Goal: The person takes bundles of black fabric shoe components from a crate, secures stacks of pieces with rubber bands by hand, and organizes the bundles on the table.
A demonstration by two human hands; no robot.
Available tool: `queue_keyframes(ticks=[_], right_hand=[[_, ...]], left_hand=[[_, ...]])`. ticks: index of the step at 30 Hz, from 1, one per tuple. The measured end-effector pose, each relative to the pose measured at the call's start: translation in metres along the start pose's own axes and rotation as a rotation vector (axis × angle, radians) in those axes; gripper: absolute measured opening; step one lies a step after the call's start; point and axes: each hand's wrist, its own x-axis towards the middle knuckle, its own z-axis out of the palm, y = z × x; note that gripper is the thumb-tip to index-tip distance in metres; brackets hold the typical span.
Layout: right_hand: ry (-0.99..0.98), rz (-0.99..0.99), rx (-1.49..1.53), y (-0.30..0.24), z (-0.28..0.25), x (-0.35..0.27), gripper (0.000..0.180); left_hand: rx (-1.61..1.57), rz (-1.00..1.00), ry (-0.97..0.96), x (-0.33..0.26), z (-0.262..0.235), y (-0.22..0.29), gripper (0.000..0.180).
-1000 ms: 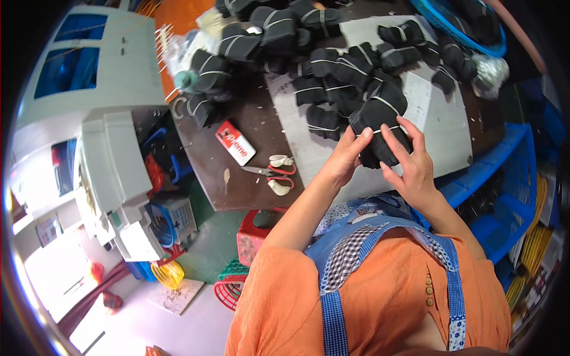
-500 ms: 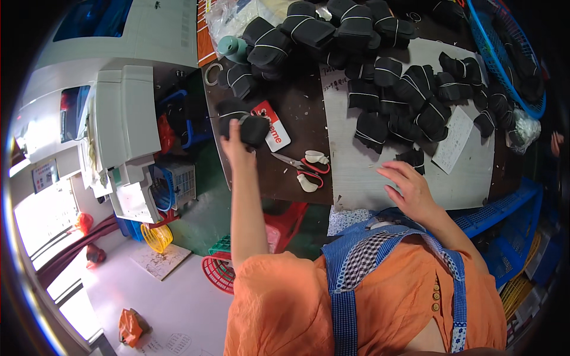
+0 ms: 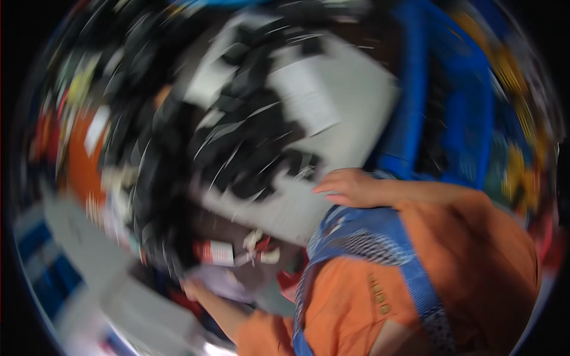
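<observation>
The picture is heavily smeared by motion. My right hand [image 3: 350,187] lies flat with fingers stretched on the near edge of a white sheet [image 3: 350,101] and holds nothing. Several black folded bundles [image 3: 255,142] are spread over that sheet and the dark table. My left hand [image 3: 193,289] is low at the left, close to a red and white card [image 3: 215,252] and a pair of scissors [image 3: 258,249] with pale handles. Blur hides whether the left hand grips anything.
A blue crate [image 3: 457,118] stands to the right of the table. A grey machine [image 3: 89,249] sits at the left. My orange shirt and blue patterned apron [image 3: 380,237] fill the lower right.
The view has swung sharply and blurred. My left hand, stretched far left on a black bundle before, is now pulled back low beside the card. My right hand stays at the sheet's near edge.
</observation>
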Motion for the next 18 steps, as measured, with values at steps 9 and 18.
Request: queue_keyframes(ticks=[9, 18], right_hand=[[1.097, 0.670, 0.488, 0.099, -0.068, -0.139, 0.015], [0.657, 1.092, 0.005, 0.317, -0.050, -0.315, 0.024]], left_hand=[[-0.854, 0.420, 0.504, -0.149, -0.099, 0.235, 0.030], [-0.595, 1.375, -0.457, -0.394, 0.038, 0.519, 0.020]])
